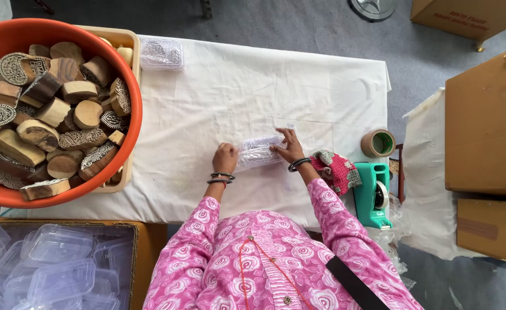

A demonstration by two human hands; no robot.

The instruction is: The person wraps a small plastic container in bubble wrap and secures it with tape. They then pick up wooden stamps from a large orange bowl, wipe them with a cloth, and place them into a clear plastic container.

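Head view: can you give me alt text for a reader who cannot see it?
Seen from above, a person's left hand and right hand hold a small clear plastic box on a white cloth-covered table. An orange tub of carved wooden blocks sits at left, a teal tape dispenser at right.

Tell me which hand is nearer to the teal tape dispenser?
Right. The right hand rests on the clear wrapped packet, on the side toward the teal tape dispenser. The left hand holds the packet's far end, farther away.
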